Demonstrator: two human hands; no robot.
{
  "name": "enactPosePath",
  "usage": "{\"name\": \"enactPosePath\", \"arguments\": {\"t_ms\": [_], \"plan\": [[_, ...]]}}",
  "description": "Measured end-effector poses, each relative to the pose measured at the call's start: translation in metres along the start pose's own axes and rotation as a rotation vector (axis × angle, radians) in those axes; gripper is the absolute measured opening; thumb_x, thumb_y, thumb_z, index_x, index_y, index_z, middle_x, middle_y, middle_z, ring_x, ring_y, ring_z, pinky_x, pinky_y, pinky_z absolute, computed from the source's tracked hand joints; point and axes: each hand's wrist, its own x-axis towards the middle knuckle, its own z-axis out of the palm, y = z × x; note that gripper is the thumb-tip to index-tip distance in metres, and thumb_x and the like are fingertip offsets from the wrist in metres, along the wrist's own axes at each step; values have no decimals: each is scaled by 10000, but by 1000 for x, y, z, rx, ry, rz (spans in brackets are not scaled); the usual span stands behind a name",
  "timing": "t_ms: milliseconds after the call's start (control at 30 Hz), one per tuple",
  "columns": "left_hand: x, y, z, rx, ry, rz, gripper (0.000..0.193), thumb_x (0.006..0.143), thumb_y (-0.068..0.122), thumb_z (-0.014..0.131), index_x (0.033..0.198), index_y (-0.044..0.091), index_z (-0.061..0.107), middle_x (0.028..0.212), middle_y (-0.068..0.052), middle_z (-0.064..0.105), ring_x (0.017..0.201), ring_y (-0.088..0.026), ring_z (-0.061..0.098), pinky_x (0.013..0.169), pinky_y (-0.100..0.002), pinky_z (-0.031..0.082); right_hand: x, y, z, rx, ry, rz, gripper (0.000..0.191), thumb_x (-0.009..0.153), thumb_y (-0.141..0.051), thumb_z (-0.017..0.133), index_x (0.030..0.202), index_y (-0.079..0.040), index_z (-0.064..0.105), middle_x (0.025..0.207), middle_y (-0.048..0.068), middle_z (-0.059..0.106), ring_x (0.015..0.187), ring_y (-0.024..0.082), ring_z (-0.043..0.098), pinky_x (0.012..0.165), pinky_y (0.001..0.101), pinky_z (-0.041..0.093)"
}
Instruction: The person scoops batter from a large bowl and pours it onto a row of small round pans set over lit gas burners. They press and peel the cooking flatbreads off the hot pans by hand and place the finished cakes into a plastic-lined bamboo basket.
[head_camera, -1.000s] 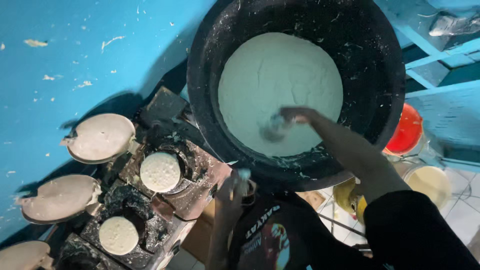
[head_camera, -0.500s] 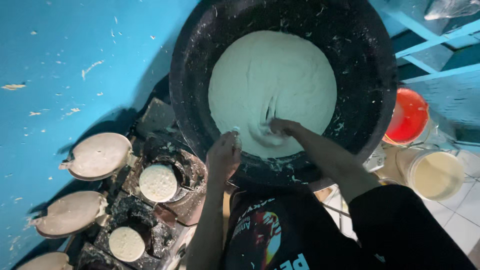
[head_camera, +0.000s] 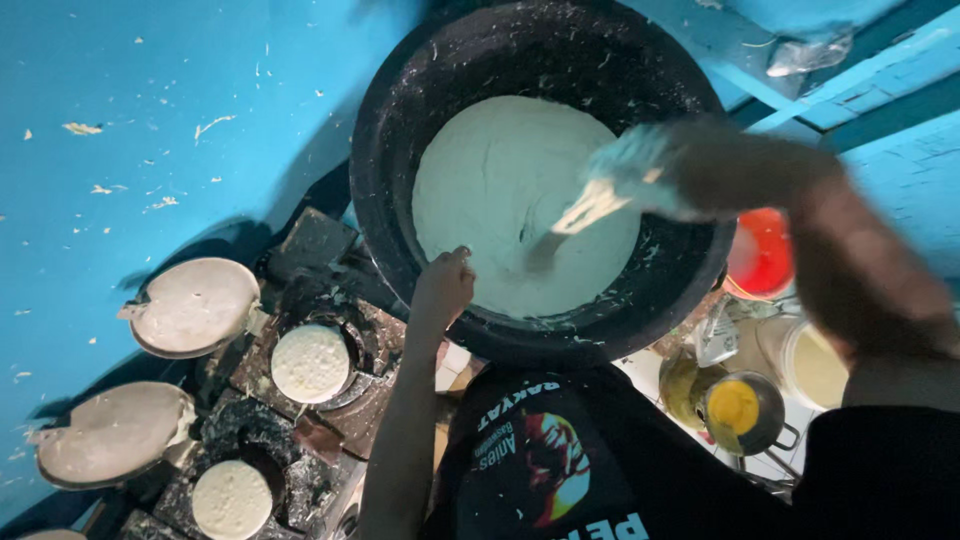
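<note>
1. Since half a second ago the right hand (head_camera: 650, 170) has been lifted out of the white batter (head_camera: 510, 200) and is now seen, blurred, at the upper right of the frame; it is coated in batter, a string of which is trailed down to the surface. Whether its fingers are spread or curled cannot be told through the blur.
2. The left hand (head_camera: 445, 285) has stayed at the near rim of the large black basin (head_camera: 400, 130), closed loosely around that rim at the frame's centre.
3. The basin fills the upper middle of the head view, with the batter pooled in its bottom.
4. At lower left, two small round moulds filled with batter (head_camera: 310, 363) (head_camera: 231, 499) are set in a blackened stove (head_camera: 330, 300), and two round lids (head_camera: 195, 305) (head_camera: 112, 433) lie open beside them.
5. At right, a red round container (head_camera: 765, 250), a pale tub (head_camera: 815, 365) and a small pot with yellow contents (head_camera: 735, 408) are partly hidden by the right forearm.
6. A blue wall (head_camera: 150, 100) flecked with batter is seen at upper left.
</note>
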Motion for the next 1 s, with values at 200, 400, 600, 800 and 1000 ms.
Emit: {"name": "enactPosePath", "arguments": {"t_ms": [200, 400, 600, 800, 1000], "plan": [[5, -13, 2, -217, 59, 60, 356, 893, 154, 646, 1224, 30, 689, 1097, -231, 717, 992, -394, 710, 863, -450, 568, -67, 35, -33, 832, 558, 320, 254, 1021, -236, 570, 1239, -136, 655, 1126, 96, 711, 963, 220, 679, 839, 371, 553], [-37, -47, 6, -550, 445, 10, 355, 904, 45, 602, 1242, 17, 704, 1256, -166, 719, 1163, -287, 695, 992, -367, 565, -82, 148, 147, 1338, 758, 706, 238, 1051, -286, 583, 1158, -86, 655, 1061, 82, 686, 923, 213, 669, 843, 382, 546], [-145, -117, -12, -578, 1020, -497, 330, 999, 61, 613, 1317, -21, 640, 1281, -183, 674, 1188, -299, 637, 1059, -362, 497, -111, 144, 291, 1483, 743, 1210, 312, 1036, -356, 615, 1163, -80, 686, 1116, 33, 735, 1007, 188, 732, 952, 402, 602], [-139, -159, -31, 276, 762, -765, 843, 862, 334, 809, 1538, 58, 389, 1504, -307, 382, 1337, -488, 415, 1080, -600, 367, -103, 138, 347, 1538, 857, 1415, 294, 1030, -313, 630, 1191, -72, 680, 1110, 55, 691, 994, 225, 695, 888, 430, 599], [-120, -157, -40, 272, 615, -1026, 1089, 711, 402, 829, 1594, 139, 247, 1543, -221, 356, 1344, -450, 395, 1053, -618, 375, -87, 144, 358, 1693, 778, 1049, 196, 1179, -235, 588, 1210, -41, 588, 1115, 33, 586, 1049, 198, 606, 1000, 407, 532]]}}
